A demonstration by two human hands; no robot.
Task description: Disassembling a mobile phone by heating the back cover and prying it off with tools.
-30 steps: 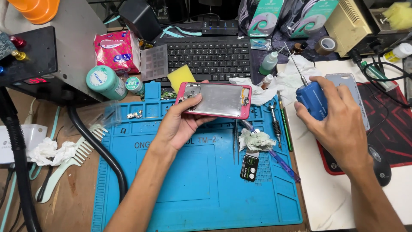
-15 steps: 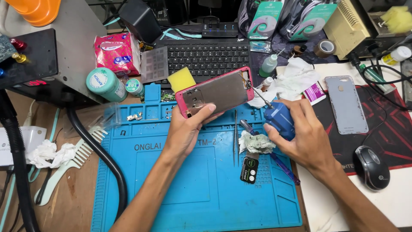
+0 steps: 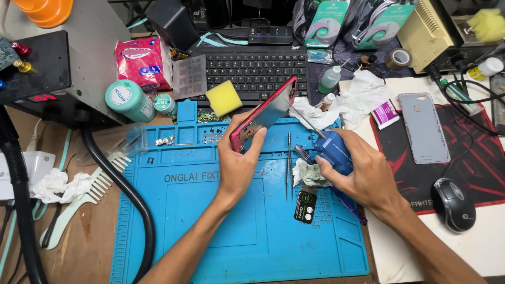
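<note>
Here the left hand (image 3: 239, 158) grips a red phone (image 3: 264, 113), tilted up on edge above the blue mat (image 3: 210, 231) on the desk. The right hand (image 3: 363, 173) is closed around a blue bottle (image 3: 333, 150), whose thin needle tip touches the phone's upper edge. Tweezers (image 3: 289, 165) lie between the hands.
</note>
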